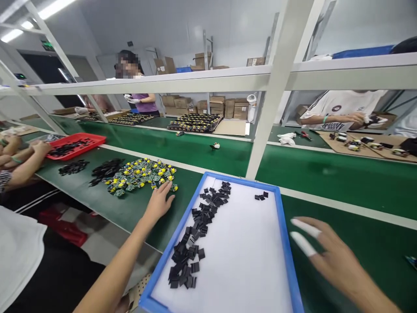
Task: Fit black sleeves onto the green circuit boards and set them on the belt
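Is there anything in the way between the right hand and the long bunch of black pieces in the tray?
Yes, the blue tray's right rim stands between the right hand and the black pieces. Past it, only the white tray bottom shows.

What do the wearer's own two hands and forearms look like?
The left hand is bare, with no glove or wristband visible. The right hand wears white, tube-like covers on two digits. No sleeve shows on either visible forearm.
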Demonstrator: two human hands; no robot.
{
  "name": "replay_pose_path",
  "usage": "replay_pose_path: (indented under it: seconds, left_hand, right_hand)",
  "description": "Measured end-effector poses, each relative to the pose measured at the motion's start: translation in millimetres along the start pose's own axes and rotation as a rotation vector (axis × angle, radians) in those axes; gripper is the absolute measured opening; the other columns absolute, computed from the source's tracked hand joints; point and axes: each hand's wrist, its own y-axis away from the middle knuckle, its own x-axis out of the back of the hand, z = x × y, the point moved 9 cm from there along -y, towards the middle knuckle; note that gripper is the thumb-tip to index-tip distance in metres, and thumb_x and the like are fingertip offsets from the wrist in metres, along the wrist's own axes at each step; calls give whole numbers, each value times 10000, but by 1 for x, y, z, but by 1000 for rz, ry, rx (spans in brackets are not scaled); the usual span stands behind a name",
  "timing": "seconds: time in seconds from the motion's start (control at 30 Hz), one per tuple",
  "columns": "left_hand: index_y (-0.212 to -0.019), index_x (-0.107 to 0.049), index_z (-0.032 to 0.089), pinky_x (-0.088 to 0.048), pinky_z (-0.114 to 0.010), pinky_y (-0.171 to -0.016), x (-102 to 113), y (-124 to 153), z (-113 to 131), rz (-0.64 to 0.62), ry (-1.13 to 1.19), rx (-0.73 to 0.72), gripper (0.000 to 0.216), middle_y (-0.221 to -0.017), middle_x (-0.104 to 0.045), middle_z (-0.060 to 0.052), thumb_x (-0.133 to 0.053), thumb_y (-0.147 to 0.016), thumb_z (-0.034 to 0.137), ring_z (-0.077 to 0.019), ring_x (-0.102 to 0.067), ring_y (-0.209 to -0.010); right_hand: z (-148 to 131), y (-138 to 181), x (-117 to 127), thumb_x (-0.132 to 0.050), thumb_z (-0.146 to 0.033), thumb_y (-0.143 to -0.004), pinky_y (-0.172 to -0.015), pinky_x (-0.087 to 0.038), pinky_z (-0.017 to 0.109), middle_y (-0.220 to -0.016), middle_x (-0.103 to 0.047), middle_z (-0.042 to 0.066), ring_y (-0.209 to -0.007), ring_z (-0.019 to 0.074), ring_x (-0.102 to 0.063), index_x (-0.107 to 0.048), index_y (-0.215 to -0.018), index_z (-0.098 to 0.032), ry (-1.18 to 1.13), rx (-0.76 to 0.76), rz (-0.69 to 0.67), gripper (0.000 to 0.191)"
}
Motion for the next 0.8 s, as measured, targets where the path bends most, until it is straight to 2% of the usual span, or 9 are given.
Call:
replay_pose_path:
  seconds: [0.07, 0.13, 0.23, 0.37, 0.43, 0.47, 0.53, 0.67, 0.8]
  left_hand:
    - [-1238, -652, 175, -486, -539, -1038, -17, -15, -1, -21, 23, 14, 365, -1305, -664, -120, -632, -955, 405, -293, -642, -1177]
    - [-1256, -626, 170, -522, -519, -992, -27, -19, 1, -29, 57, 36, 352, -1303, -647, -105, -638, -968, 372, -265, -644, -1156]
    - [-1197, -663, 171, -546, -484, -956, -24, -10, 8, -9, 137, 73, 328, -1208, -683, -102, -652, -949, 384, -252, -675, -1051]
    - [-1297, -633, 162, -607, -411, -821, 8, 24, 28, 59, 296, 149, 462, -1106, -712, -114, -584, -953, 466, -233, -709, -858]
    - [-1353, -590, 160, -628, -368, -747, 25, 51, 46, 60, 381, 186, 506, -966, -738, -80, -540, -973, 491, -213, -725, -784]
    - [-1338, -602, 168, -631, -354, -733, 32, 66, 56, 52, 419, 204, 497, -906, -748, -63, -560, -965, 493, -207, -732, -750]
    - [-1230, -675, 196, -635, -333, -761, 37, 98, 70, 42, 608, 299, 451, -1010, -776, -84, -694, -883, 484, -222, -754, -804]
    - [-1040, -761, 200, -624, -313, -830, 20, 152, 96, 4, 957, 472, 394, -1094, -786, -117, -842, -746, 448, -293, -734, -1019]
    - [-1180, -731, 190, -629, -310, -742, -8, 180, 113, 0, 1147, 654, 522, -1141, -776, -146, -852, -738, 440, -281, -735, -955]
  right_hand:
    - [-62, -24, -40, -570, -311, -980, -981, -586, 449, -1285, -656, 159, -1188, 310, -656, -653, -1231, -221, -124, 132, -176, 278]
    - [-107, -41, -74, -545, -238, -1004, -1034, -565, 439, -1350, -618, 161, -1245, 293, -621, -652, -1185, -189, -182, 212, -356, 216]
    - [-144, -60, -112, -535, -158, -997, -1054, -547, 429, -1352, -609, 164, -1242, 289, -602, -671, -1099, -152, -147, 296, -516, 169]
    - [-153, -85, -160, -490, -12, -935, -933, -569, 392, -1143, -669, 138, -1068, 269, -637, -696, -1006, -152, -81, 315, -572, 258]
    - [-152, -95, -181, -465, 40, -893, -839, -567, 365, -1041, -663, 128, -971, 259, -633, -695, -947, -151, -55, 301, -591, 304]
    - [-152, -98, -190, -466, 51, -877, -797, -560, 350, -1009, -654, 123, -932, 253, -628, -691, -914, -151, -46, 293, -600, 305]
    - [-153, -103, -200, -475, 50, -870, -748, -540, 320, -993, -639, 116, -885, 238, -619, -678, -879, -157, -42, 273, -609, 290]
    - [-149, -105, -194, -499, -9, -915, -765, -527, 304, -1050, -631, 111, -886, 220, -623, -657, -893, -166, -91, 212, -573, 224]
    - [-140, -99, -172, -530, -51, -916, -787, -540, 314, -1011, -663, 90, -869, 213, -648, -643, -900, -172, -199, 143, -504, 166]
